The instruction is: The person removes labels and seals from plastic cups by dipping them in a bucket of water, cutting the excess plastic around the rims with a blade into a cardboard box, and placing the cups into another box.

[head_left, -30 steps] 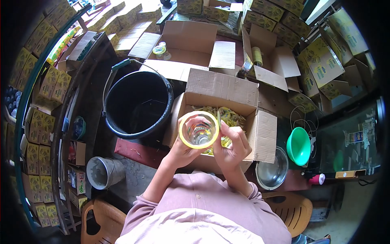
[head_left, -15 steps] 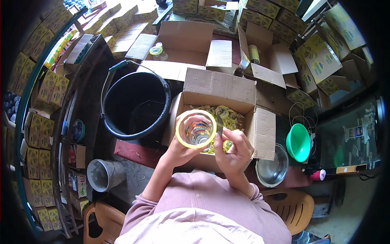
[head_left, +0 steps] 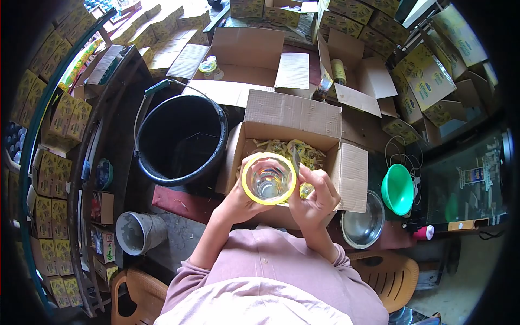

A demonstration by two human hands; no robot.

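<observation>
My left hand is wrapped round a clear jar with a yellow rim, its mouth turned up towards me. Colours show through the jar's bottom. In my right hand, pinched between thumb and fingers, is a thin dark knife blade standing at the right side of the yellow rim. Whether it has a handle is hidden by the fingers. Below both hands is an open cardboard box holding yellow scraps, partly covered by the jar and hands.
A large black bucket stands left of the box, with a smaller grey bucket below it. To the right are a steel bowl and green bowls. Open cartons lie beyond; one has a jar in it.
The jar has shifted slightly right and down, and its rim sits closer to the blade. My right hand has barely moved, its fingers a little more upright.
</observation>
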